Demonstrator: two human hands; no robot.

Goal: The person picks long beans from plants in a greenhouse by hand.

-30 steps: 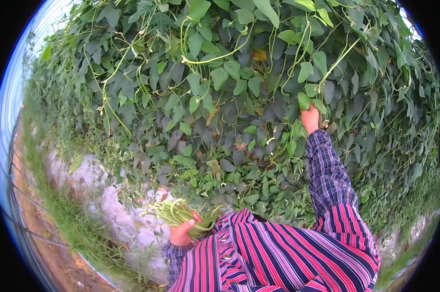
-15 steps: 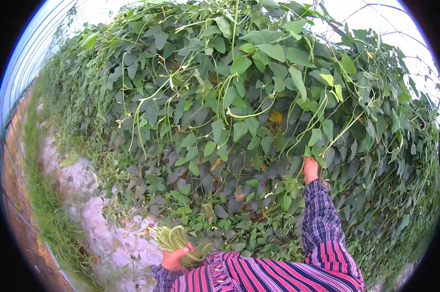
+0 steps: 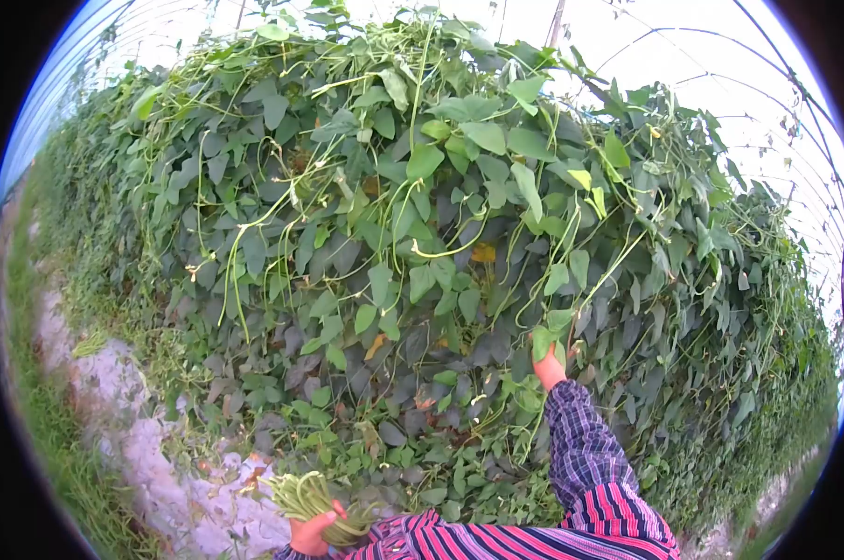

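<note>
My left hand (image 3: 314, 534) is closed around a bunch of long green beans (image 3: 300, 495) at the lower left, low in front of my body. The beans are bent over in a bundle, their ends sticking out past the fingers. My right hand (image 3: 550, 369) reaches up into the hanging vines (image 3: 468, 187), its fingers closed beside a green leaf (image 3: 542, 343). That leaf hides the fingertips, so what they grip cannot be made out. Thin stems and pods hang just above this hand. A pale curved bean (image 3: 445, 253) hangs farther left among the leaves.
Dense foliage forms a tall wall in front of me. Pale ground sheeting (image 3: 193, 504) runs along its base at left, with a small pile of beans (image 3: 90, 344) on it. Grass (image 3: 44, 448) borders the sheeting. Curved tunnel ribs (image 3: 720, 79) arch overhead.
The view has shifted, so the vines appear lower and farther left. My right hand has dropped slightly against the leaves. My left hand still holds the bunch.
</note>
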